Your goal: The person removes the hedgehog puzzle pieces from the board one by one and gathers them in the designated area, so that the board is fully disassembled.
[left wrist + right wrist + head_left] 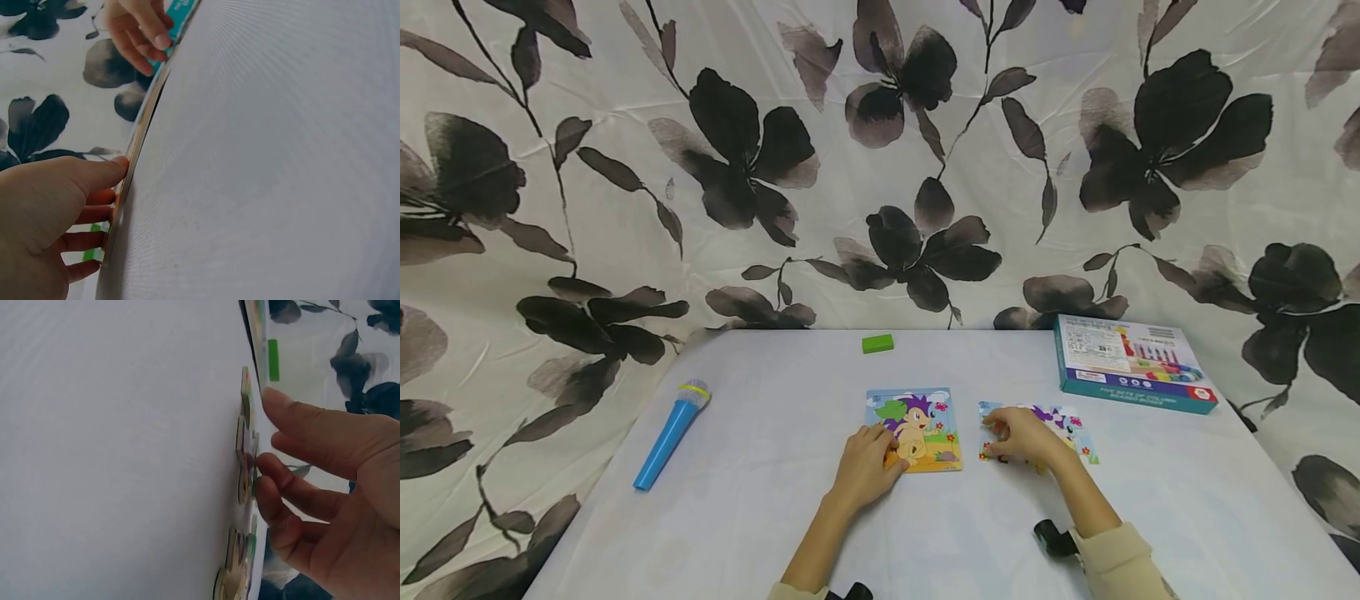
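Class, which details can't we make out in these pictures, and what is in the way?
Head: lower-left part of the square, colourful cartoon-picture board, covered by the left hand.
Head: part of the flat, colourful puzzle pieces, covered by the right hand.
Head: finest print on the teal-and-white rectangular box, too small.
Left wrist: the board's picture, seen edge-on.

The right hand (353, 512) reaches in from the right edge, fingers bent and parted, fingertips close beside thin flat pieces (245, 400) seen edge-on on the white counter (125, 450); whether they touch is unclear. More pieces (234, 572) lie near the bottom edge. Above, a thin board (257, 331) sits near a green block (273, 360), with flower-patterned cloth (375, 365) behind
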A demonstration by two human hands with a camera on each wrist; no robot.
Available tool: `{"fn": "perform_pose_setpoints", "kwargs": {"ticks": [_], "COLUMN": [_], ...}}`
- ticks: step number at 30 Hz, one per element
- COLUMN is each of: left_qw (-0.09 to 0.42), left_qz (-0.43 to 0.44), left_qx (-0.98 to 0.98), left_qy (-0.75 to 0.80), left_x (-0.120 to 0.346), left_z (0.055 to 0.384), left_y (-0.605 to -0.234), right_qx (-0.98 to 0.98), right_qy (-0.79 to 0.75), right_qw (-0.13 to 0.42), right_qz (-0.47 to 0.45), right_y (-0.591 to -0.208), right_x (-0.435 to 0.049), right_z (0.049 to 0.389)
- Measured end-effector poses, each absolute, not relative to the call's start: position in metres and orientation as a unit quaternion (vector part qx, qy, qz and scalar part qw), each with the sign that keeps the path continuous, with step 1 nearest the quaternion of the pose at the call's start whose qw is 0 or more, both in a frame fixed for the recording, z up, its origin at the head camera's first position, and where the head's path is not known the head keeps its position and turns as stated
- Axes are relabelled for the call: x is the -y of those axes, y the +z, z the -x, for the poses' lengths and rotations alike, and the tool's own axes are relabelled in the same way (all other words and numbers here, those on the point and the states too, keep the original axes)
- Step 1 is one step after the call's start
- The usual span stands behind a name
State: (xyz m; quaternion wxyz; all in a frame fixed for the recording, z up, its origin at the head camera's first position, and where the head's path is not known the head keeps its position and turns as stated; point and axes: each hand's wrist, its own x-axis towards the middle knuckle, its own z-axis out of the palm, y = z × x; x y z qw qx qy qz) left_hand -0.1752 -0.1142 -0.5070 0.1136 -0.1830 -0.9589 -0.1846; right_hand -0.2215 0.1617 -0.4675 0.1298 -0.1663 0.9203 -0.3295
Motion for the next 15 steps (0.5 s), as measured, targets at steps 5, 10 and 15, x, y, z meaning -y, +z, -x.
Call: {"fn": "perform_pose_setpoints", "kwargs": {"ticks": [5, 10, 15], "left_qw": [0.118, 0.127, 0.125], "left_qz": [0.184, 0.188, 0.187], "left_qx": [0.958, 0.957, 0.958], "left_qy": [-0.183, -0.181, -0.178], "left_x": [0.115, 0.115, 0.115], "left_z": [0.174, 0.174, 0.175], "left_y": [-0.507, -0.507, -0.507], "right_qx": [-0.932, -0.934, -0.935], "right_qy": [-0.304, -0.296, -0.291], "right_qw": [0.121, 0.124, 0.115], "right_qz": [0.158, 0.157, 0.168], "right_y": [-0.466, -0.465, -0.464], "right_x": [-0.167, -0.170, -0.169], "right_z": [0.213, 0.208, 0.203]}}
